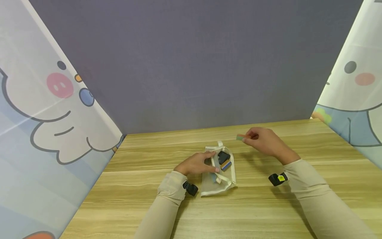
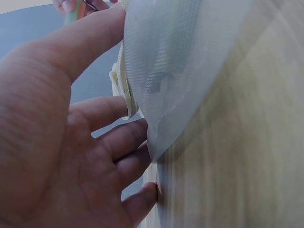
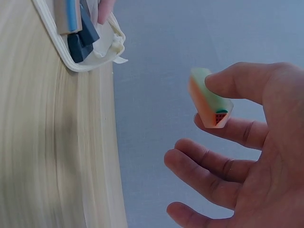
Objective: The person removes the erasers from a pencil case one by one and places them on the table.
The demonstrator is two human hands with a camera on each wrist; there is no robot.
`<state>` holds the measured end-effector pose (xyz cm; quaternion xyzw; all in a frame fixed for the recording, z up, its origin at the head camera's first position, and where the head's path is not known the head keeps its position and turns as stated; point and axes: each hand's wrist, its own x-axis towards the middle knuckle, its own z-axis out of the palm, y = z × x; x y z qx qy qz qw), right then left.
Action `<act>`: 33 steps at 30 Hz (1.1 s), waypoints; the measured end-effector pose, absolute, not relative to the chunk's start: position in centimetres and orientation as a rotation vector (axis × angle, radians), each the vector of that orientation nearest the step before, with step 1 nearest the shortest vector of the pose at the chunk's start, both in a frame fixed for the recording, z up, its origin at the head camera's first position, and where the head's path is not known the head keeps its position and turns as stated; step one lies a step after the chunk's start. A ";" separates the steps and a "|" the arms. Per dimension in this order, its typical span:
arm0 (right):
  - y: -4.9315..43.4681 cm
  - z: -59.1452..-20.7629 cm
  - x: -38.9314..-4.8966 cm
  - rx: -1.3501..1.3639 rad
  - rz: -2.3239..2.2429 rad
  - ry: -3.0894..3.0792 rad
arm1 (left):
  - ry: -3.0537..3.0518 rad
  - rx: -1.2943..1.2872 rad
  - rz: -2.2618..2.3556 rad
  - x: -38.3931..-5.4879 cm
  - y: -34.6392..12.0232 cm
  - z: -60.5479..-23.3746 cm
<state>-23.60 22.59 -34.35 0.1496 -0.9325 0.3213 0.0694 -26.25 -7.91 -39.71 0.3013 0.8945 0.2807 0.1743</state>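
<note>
A white mesh zip pouch [image 1: 210,190] lies on the table with its mouth spread. My left hand [image 1: 197,164] rests at its left side, thumb and fingers apart, touching the opening's edges; in the left wrist view the fingers are extended along the mesh [image 2: 175,61]. Inside the pouch are a black object [image 1: 223,157] of unclear kind and a block with blue and orange-brown bands [image 1: 226,165]. Up and to the right, above the table, my right hand [image 1: 265,141] pinches a green and orange eraser [image 3: 204,97] between thumb and index finger. A small fruit-like print marks its end.
The wood-grain table [image 1: 134,212] runs back to a grey panel [image 1: 191,66]. Cartoon-printed curtains [image 1: 27,132] stand at both sides. Each wrist carries a small black camera [image 1: 191,189]. A pale fabric tab [image 1: 220,143] sticks up from the pouch's far edge.
</note>
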 end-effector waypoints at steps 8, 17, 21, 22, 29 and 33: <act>23.6 -34.4 -23.9 0.421 0.937 -2.809 | 2.538 0.862 0.804 -26.2 -7.9 -39.7; 24.1 -34.3 -23.9 0.408 0.932 -2.818 | 2.538 0.864 0.803 -26.1 -7.9 -39.6; 24.4 -34.6 -24.0 0.390 0.934 -2.837 | 2.538 0.862 0.793 -26.1 -8.0 -39.7; 24.5 -34.6 -24.0 0.386 0.936 -2.843 | 2.536 0.861 0.792 -26.1 -8.0 -39.7; 25.3 -34.8 -24.1 0.366 0.915 -2.869 | 2.532 0.856 0.789 -26.1 -8.0 -39.7; 25.6 -34.7 -24.1 0.367 0.922 -2.878 | 2.535 0.860 0.786 -26.2 -8.1 -39.5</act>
